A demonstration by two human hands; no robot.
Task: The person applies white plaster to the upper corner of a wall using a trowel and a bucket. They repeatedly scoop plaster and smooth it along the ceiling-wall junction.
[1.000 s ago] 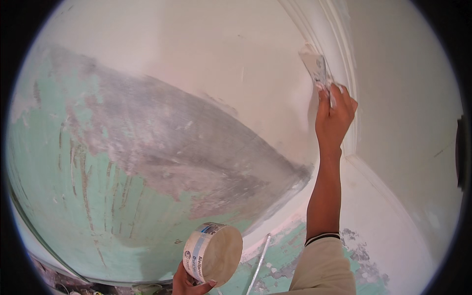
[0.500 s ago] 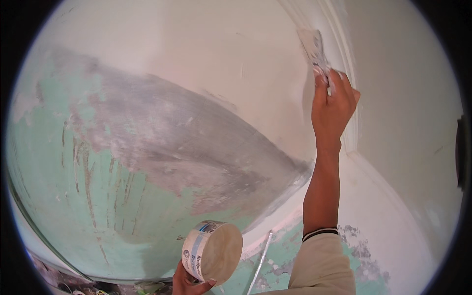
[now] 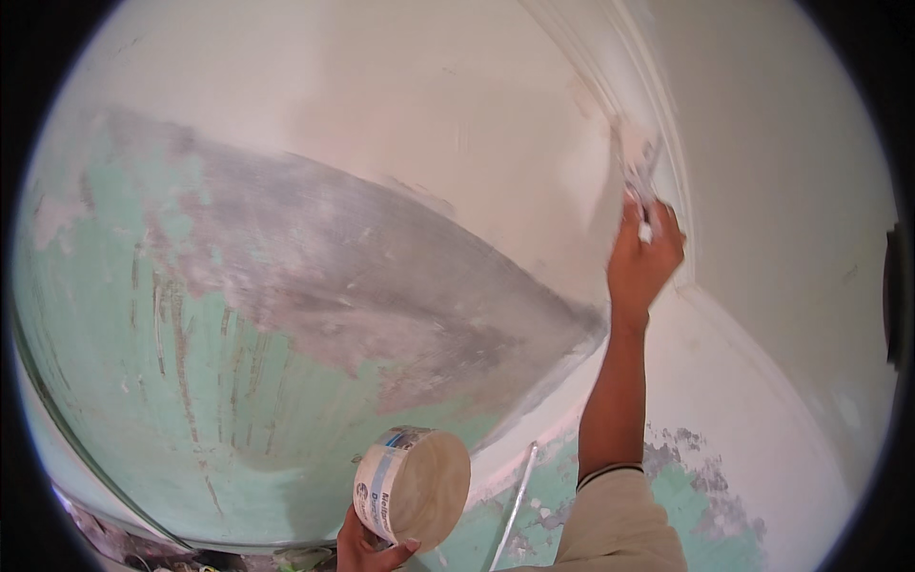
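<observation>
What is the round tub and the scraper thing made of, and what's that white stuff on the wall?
The round tub in the left hand looks like plastic with a glossy printed label around it. The scraper in the right hand seems to have a thin metal blade, though smears of white hide most of it. The white coat on the wall looks like matte plaster or filler, spread over grey and green patches.

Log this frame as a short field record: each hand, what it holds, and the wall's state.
right hand: raised, gripping a putty knife with its blade against the wall near the corner moulding
left hand: low, holding a round tub
wall: white filler above, grey patch in the middle, green paint below
</observation>
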